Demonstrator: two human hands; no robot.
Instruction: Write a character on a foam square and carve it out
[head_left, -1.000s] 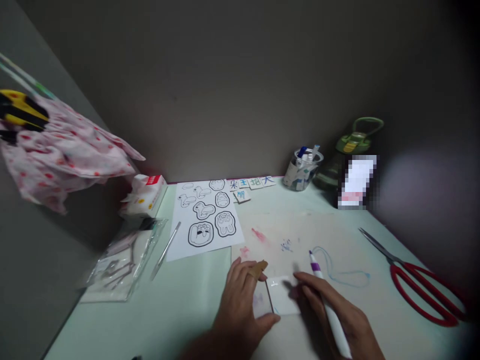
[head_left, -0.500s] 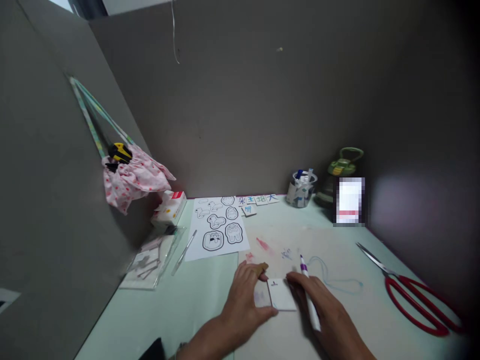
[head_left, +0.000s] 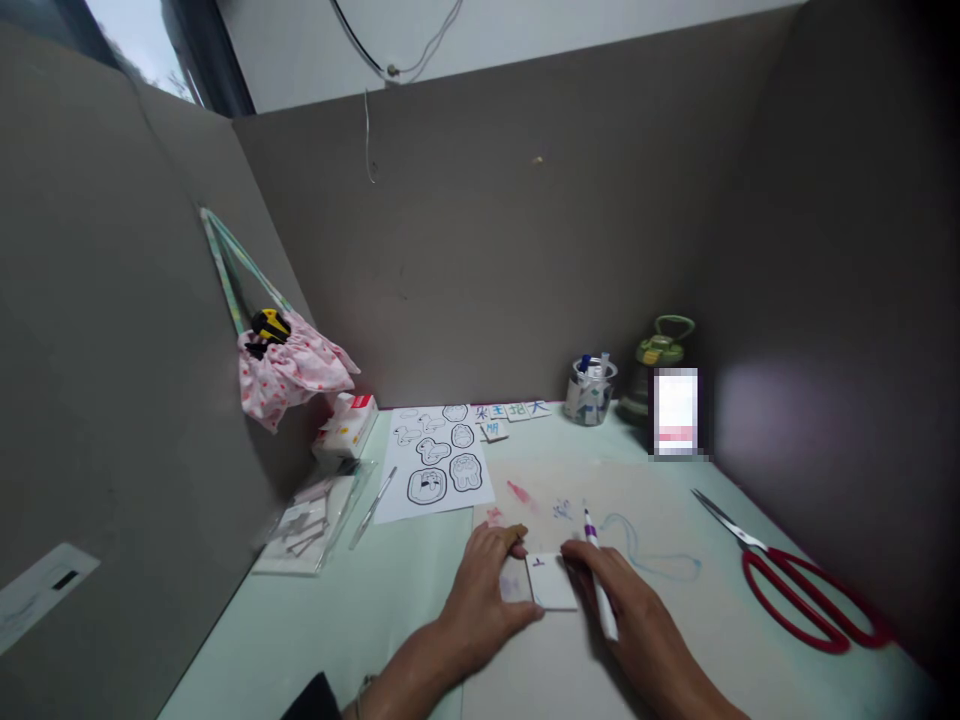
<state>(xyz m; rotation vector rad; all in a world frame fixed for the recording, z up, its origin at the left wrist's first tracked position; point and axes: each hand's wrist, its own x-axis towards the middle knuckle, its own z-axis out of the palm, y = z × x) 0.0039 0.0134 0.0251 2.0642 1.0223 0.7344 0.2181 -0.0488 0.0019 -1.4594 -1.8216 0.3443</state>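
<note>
A small square white card (head_left: 553, 583) lies on the beige sheet before me, with a short purple mark near its upper left corner. My left hand (head_left: 487, 590) steadies it from the left, thumb at the lower left corner and fingers bent by the upper left. Held in my right hand (head_left: 626, 605) is a white marker (head_left: 602, 600) with a purple band, its banded end pointing away from me. The fingers of that hand rest close by the card's right edge, and part of them is hidden.
Red-handled scissors (head_left: 795, 590) lie at the right. Further back are a printed drawing sheet (head_left: 442, 460), several lettered cards (head_left: 517, 411), a jar of markers (head_left: 591, 390) and a green-lidded bottle (head_left: 660, 350). At left are a thin pen (head_left: 373, 508), a plastic packet (head_left: 307, 525) and a hanging pink bag (head_left: 292, 370).
The view has tilted up and shifted, so more wall shows at the top. Both hands keep their places at the card, and the marker stays in my right hand.
</note>
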